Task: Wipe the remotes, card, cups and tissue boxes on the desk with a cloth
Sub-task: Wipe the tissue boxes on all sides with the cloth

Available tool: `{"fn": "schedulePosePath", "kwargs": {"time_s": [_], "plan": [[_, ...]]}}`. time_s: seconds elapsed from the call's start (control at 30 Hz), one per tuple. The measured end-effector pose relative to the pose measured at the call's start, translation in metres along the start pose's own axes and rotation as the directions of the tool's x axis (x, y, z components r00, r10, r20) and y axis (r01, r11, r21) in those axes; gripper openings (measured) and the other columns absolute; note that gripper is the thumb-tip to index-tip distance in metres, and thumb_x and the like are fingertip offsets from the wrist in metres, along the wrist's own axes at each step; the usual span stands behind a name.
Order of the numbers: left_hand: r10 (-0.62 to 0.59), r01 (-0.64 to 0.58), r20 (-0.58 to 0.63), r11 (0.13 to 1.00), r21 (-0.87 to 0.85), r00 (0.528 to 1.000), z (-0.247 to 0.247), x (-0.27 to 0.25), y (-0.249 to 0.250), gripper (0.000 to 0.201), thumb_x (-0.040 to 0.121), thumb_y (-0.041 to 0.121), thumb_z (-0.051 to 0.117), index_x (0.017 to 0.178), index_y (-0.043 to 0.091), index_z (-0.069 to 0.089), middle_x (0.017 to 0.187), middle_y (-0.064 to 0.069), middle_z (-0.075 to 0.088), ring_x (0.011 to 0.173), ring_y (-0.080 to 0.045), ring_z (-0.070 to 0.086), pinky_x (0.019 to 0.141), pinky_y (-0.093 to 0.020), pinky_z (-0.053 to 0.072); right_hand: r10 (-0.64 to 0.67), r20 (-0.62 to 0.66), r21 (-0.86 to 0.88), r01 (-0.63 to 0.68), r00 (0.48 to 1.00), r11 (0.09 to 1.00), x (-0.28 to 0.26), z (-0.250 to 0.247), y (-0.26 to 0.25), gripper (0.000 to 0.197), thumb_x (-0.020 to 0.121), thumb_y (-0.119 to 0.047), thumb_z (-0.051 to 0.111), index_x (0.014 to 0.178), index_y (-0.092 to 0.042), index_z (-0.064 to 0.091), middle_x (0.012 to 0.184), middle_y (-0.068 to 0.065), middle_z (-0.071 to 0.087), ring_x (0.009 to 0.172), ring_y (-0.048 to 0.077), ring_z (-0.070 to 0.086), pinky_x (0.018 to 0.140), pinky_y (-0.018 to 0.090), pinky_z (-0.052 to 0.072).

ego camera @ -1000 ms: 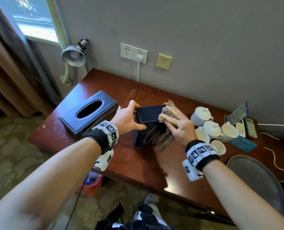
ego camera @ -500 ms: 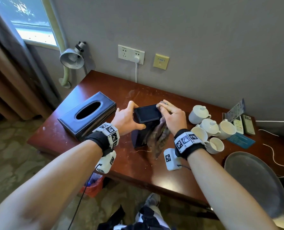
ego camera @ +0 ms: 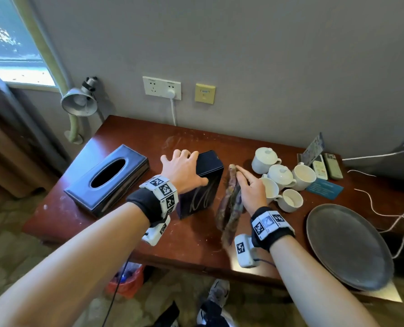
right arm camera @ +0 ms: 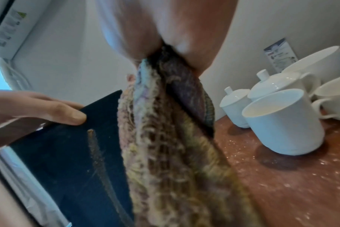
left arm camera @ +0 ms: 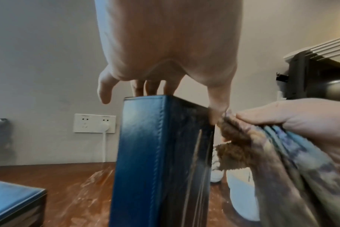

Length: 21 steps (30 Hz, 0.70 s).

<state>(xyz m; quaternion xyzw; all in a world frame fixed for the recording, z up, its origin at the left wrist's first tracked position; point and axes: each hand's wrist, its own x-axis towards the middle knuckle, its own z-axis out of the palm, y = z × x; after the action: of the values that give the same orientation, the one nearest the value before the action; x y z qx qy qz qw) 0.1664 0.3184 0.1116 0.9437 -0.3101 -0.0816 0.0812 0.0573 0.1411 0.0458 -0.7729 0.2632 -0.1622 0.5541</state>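
A dark blue tissue box [ego camera: 203, 185] stands on end at the desk's middle, with pale smears on its front face. My left hand [ego camera: 189, 169] grips its top, fingers over the far edge and thumb on the front. Just to the right, apart from the box's side, my right hand [ego camera: 243, 179] pinches a brownish striped cloth [ego camera: 229, 206] that hangs down. In the left wrist view the cloth [left arm camera: 241, 147] hangs near the box's [left arm camera: 155, 153] top corner. A second tissue box [ego camera: 106, 178] lies flat on the left. White cups [ego camera: 281, 175], two remotes [ego camera: 326, 165] and a blue card [ego camera: 324, 188] sit on the right.
A large grey plate [ego camera: 349, 246] overhangs the desk's [ego camera: 130, 138] front right corner. A standing leaflet [ego camera: 314, 147] leans on the wall behind the remotes. White cables [ego camera: 373, 204] trail at far right. The nearest cup [right arm camera: 281, 122] stands close beside the cloth [right arm camera: 165, 145].
My right hand has left the box's top and dropped to its right side with the cloth. The left hand has moved over the top, and the box now stands upright.
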Motion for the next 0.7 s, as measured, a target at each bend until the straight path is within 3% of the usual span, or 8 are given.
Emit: {"fn": "schedulePosePath", "kwargs": {"time_s": [0.17,0.3,0.37,0.5,0.6,0.7], "plan": [[0.014,-0.014,0.047,1.0,0.001,0.999,-0.005,0.018,0.022,0.063,0.085,0.047,0.069,0.131,0.012,0.044,0.131,-0.009,0.052,0.123,-0.03,0.046,0.092,-0.045,0.042,0.036,-0.04,-0.002,-0.037,0.999,0.999,0.0,-0.015,0.003,0.03,0.1,-0.026,0.052,0.126,-0.017,0.066,0.126,-0.003,0.065,0.12,0.013,0.056,0.109,0.041,0.042],[0.034,-0.033,0.009,0.999,-0.031,0.999,-0.011,0.028,0.026,0.061,0.081,0.048,0.074,0.123,0.011,0.051,0.121,-0.006,0.056,0.116,-0.027,0.05,0.077,-0.036,0.042,0.053,-0.087,0.025,-0.051,0.995,0.998,0.007,-0.026,0.001,0.028,0.1,-0.026,0.053,0.121,-0.017,0.069,0.119,-0.002,0.068,0.114,0.015,0.06,0.105,0.041,0.046],[0.041,-0.044,-0.038,0.995,-0.093,0.998,-0.014,0.032,0.027,0.066,0.08,0.049,0.075,0.128,0.012,0.05,0.122,-0.006,0.057,0.117,-0.027,0.05,0.08,-0.037,0.043,0.045,-0.117,0.051,-0.039,0.992,0.998,0.014,-0.032,-0.006,0.026,0.1,-0.025,0.053,0.119,-0.018,0.069,0.118,-0.001,0.069,0.114,0.016,0.061,0.104,0.039,0.047],[0.053,-0.083,-0.105,0.952,-0.296,0.993,-0.017,0.03,0.026,0.083,0.078,0.044,0.078,0.146,0.014,0.04,0.142,-0.006,0.051,0.13,-0.026,0.047,0.101,-0.037,0.04,-0.007,-0.204,0.099,0.028,0.979,0.995,0.03,-0.042,-0.022,0.024,0.099,-0.022,0.054,0.117,-0.016,0.07,0.118,0.0,0.068,0.114,0.017,0.06,0.105,0.04,0.046],[-0.028,-0.027,-0.111,0.887,-0.462,0.993,-0.008,0.022,0.017,0.083,0.075,0.039,0.082,0.144,0.017,0.041,0.137,-0.002,0.055,0.125,-0.022,0.052,0.097,-0.028,0.039,-0.028,-0.227,0.12,0.056,0.974,0.991,0.039,-0.042,-0.031,0.025,0.098,-0.02,0.056,0.117,-0.013,0.07,0.117,0.001,0.069,0.114,0.017,0.061,0.105,0.04,0.047],[-0.094,0.049,-0.052,0.832,-0.553,0.994,0.01,0.011,0.0,0.082,0.073,0.036,0.085,0.141,0.02,0.042,0.131,0.0,0.059,0.118,-0.019,0.055,0.092,-0.024,0.04,-0.056,-0.198,0.101,0.077,0.979,0.992,0.04,-0.035,-0.033,0.026,0.098,-0.02,0.056,0.119,-0.012,0.069,0.119,0.0,0.068,0.114,0.013,0.06,0.105,0.031,0.045]]}}
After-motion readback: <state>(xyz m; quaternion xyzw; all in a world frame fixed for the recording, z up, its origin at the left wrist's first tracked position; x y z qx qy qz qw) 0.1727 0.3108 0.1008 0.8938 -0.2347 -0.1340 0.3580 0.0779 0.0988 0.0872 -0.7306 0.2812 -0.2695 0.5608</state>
